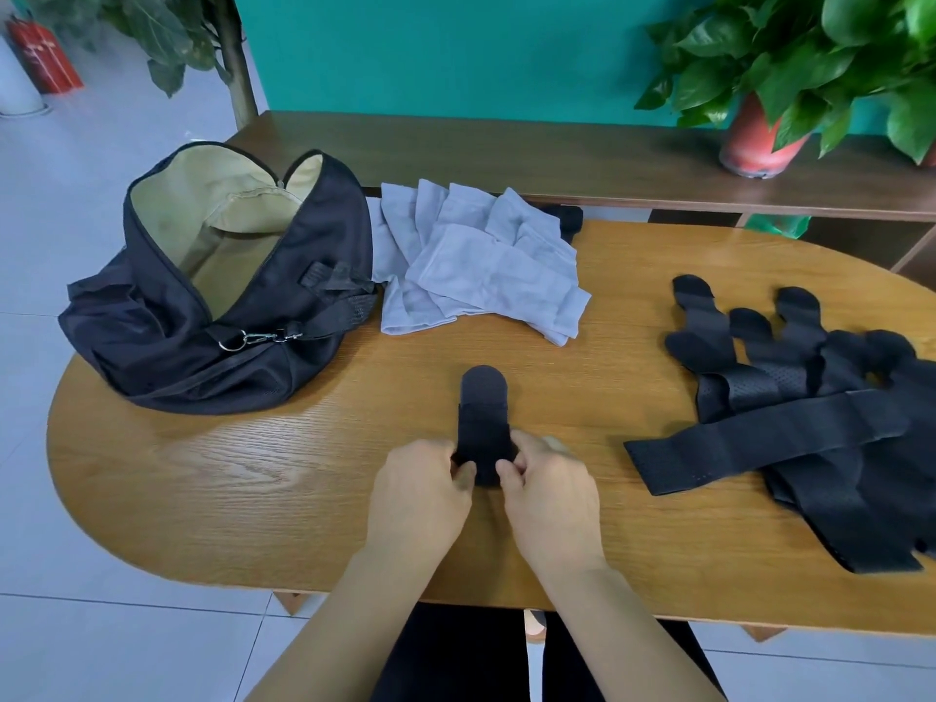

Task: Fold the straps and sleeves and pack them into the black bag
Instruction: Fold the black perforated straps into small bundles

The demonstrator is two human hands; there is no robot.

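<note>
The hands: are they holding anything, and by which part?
The left hand and right hand pinch a folded black strap at its near end, one on each side.

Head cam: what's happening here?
A person is folding one black strap on the wooden table, left hand and right hand each pinching its near end. The black bag sits open at the left, only tan lining showing inside. The grey sleeves lie piled beside it, and more black straps lie loose at the right. Nothing looks packed yet.

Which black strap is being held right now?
The short strap mid-table, pinched by the left hand and right hand; the other straps lie piled at the right.
</note>
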